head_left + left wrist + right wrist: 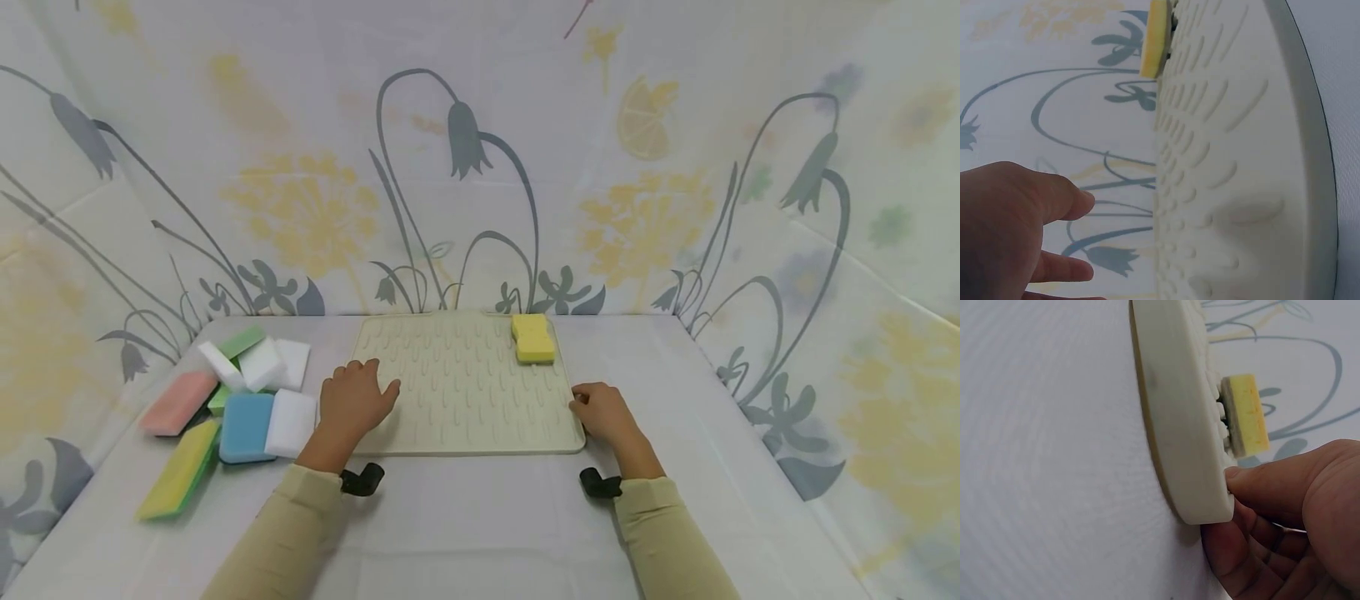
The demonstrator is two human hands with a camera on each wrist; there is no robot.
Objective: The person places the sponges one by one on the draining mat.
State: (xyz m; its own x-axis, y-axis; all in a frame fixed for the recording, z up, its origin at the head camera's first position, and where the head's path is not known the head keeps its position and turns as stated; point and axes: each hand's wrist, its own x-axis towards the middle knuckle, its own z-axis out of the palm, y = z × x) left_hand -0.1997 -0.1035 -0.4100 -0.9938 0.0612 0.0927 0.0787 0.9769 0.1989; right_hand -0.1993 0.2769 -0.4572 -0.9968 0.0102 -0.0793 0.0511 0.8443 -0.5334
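In the left wrist view, the picture's edges cut off the yellow sponge [1155, 44], the ridged mat [1254, 156] and the left grip [1013, 231].

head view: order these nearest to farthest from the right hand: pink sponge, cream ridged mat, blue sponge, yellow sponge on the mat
1. Cream ridged mat: right edge pinched by the right hand.
2. Yellow sponge: near the mat's far right corner.
3. Blue sponge: left of the mat.
4. Pink sponge: left of the blue sponge.
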